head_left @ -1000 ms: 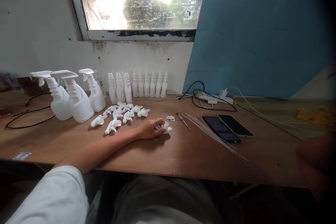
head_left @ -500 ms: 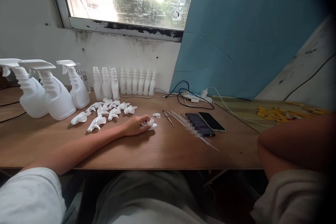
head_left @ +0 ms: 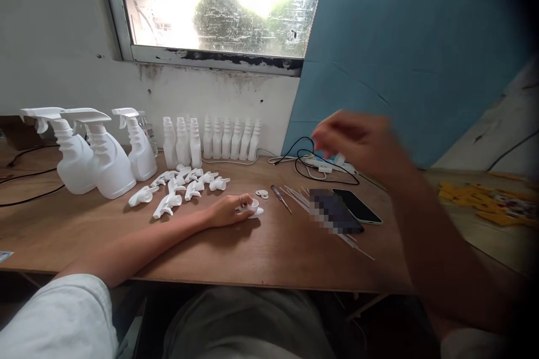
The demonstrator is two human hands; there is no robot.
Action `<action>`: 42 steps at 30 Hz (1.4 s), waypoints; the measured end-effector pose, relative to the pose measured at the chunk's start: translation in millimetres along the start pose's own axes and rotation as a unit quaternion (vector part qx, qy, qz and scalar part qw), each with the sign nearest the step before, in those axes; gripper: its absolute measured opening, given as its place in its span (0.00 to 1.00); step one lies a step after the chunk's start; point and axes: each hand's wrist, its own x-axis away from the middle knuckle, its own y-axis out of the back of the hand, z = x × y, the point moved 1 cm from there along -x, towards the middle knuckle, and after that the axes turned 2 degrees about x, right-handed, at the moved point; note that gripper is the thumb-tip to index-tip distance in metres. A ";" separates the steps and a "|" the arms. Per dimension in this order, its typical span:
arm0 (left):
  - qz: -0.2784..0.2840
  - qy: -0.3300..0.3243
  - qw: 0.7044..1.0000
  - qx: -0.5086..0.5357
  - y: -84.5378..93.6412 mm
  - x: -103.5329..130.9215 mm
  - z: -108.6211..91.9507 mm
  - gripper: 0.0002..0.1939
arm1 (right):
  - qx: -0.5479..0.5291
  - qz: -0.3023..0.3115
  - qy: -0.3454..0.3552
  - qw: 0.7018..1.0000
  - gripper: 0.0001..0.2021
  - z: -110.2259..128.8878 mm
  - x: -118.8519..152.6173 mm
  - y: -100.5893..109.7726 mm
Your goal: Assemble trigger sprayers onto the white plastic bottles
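Observation:
My left hand (head_left: 229, 211), with a ring on one finger, rests on the table with its fingers closed around a white spray trigger head (head_left: 255, 211). The round collar of that part faces up beside the thumb. My right hand (head_left: 353, 137) is raised over the right side of the table, its fingers curled and smeared by motion; I cannot make out whether it holds anything. Small white rings (head_left: 261, 194) lie just beyond the left hand. To their right are a screwdriver (head_left: 281, 199) and thin white tubes (head_left: 297, 199). Several loose trigger heads (head_left: 168, 203) lie left of the hand.
Three large white spray bottles (head_left: 110, 165) stand at the left. Smaller white bottles (head_left: 227, 140) line the wall under the window. A phone (head_left: 357, 206) and a dark, partly pixelated device (head_left: 337, 216) lie at the right. Black cable (head_left: 303, 171) and a power strip (head_left: 347, 166) sit behind them.
My right arm has swung in from the right edge, bringing the hand up over the table. My left hand still holds the trigger head. The view has shifted slightly.

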 end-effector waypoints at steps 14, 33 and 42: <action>-0.018 0.024 0.999 -0.014 -2.1 0.0 0.8 0.20 | 0.291 0.284 -0.249 0.879 0.09 -155.9 16.5 -39.8; -0.020 0.013 1.000 -0.009 -5.3 -0.4 3.8 0.25 | -0.255 -0.011 -0.001 0.967 0.13 -64.9 8.7 -79.2; -0.027 -0.019 0.999 -0.018 -5.1 -0.5 3.3 0.24 | -0.299 0.044 0.038 0.953 0.09 -75.0 11.0 -96.9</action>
